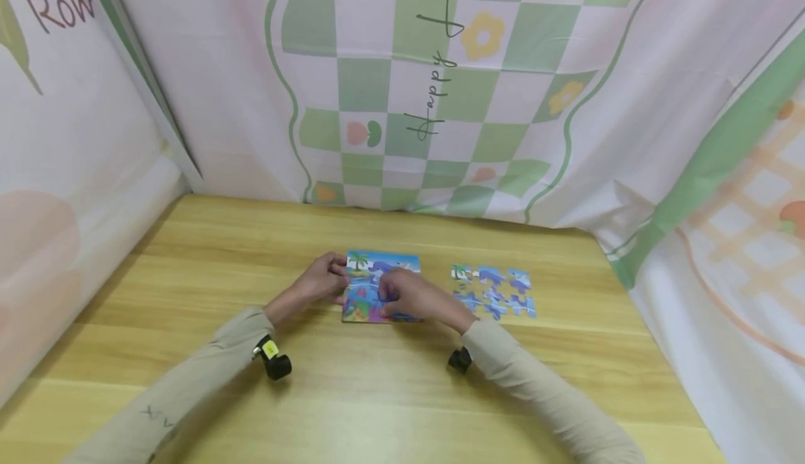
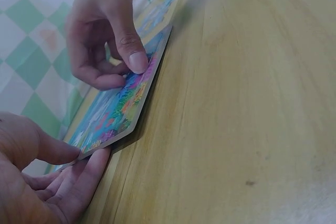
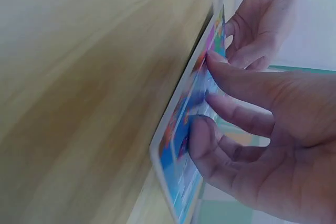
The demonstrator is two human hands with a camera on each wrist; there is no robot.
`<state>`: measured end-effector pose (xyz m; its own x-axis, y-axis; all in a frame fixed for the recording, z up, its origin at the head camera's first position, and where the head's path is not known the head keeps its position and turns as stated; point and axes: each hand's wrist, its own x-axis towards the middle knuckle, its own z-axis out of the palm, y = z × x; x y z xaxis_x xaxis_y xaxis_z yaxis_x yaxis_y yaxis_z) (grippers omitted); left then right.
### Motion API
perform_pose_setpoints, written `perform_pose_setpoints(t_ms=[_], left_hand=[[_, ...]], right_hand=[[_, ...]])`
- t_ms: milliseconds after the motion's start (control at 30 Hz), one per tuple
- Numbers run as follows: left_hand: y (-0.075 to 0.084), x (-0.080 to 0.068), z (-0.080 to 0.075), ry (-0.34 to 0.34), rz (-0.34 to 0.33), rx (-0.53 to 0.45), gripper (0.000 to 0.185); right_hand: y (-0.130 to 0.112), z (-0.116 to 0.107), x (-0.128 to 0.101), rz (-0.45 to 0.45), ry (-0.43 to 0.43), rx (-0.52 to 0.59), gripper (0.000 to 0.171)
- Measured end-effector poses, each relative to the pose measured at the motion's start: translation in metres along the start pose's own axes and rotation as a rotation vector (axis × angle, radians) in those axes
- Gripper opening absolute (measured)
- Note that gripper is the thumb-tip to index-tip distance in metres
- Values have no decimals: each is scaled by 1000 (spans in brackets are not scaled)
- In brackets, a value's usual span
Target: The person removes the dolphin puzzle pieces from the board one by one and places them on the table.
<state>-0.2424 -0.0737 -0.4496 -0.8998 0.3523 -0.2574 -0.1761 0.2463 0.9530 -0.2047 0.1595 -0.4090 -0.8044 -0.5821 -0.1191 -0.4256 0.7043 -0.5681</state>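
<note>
A jigsaw puzzle board (image 1: 365, 310) with a palm, dolphin and sea-floor picture lies on the table. My left hand (image 1: 323, 279) grips its left edge, thumb (image 2: 60, 152) on the top face and fingers (image 2: 92, 174) along the underside. Over the lower middle of the board, my right hand (image 1: 411, 295) has its thumb and curled fingers around a blue puzzle piece (image 3: 195, 97), which looks slightly tilted against the picture. Most of that piece is hidden by the fingers. To the right of the board, several loose puzzle pieces (image 1: 492, 275) lie in two rows.
The wooden table (image 1: 377, 394) runs back to a checked cloth curtain (image 1: 415, 135). White printed cloth (image 1: 82, 170) hangs along the left side, and more cloth (image 1: 723, 240) hangs on the right. Small black cameras (image 1: 277, 365) are worn at both wrists.
</note>
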Motion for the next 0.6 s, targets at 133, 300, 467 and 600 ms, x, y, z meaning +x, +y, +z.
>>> perform_pose_setpoints(t_ms=[133, 300, 467, 600], left_hand=[[0, 0, 0, 2, 4, -2, 55], [1, -1, 0, 0, 2, 2, 55], [0, 0, -1, -6, 1, 18, 55], [0, 0, 0, -7, 1, 29, 55]], right_hand=[[0, 1, 4, -35, -21, 11, 22], [-4, 6, 6, 3, -2, 18, 35], [-11, 20, 11, 6, 54, 52, 50], [-16, 31, 17, -4, 82, 69, 41]])
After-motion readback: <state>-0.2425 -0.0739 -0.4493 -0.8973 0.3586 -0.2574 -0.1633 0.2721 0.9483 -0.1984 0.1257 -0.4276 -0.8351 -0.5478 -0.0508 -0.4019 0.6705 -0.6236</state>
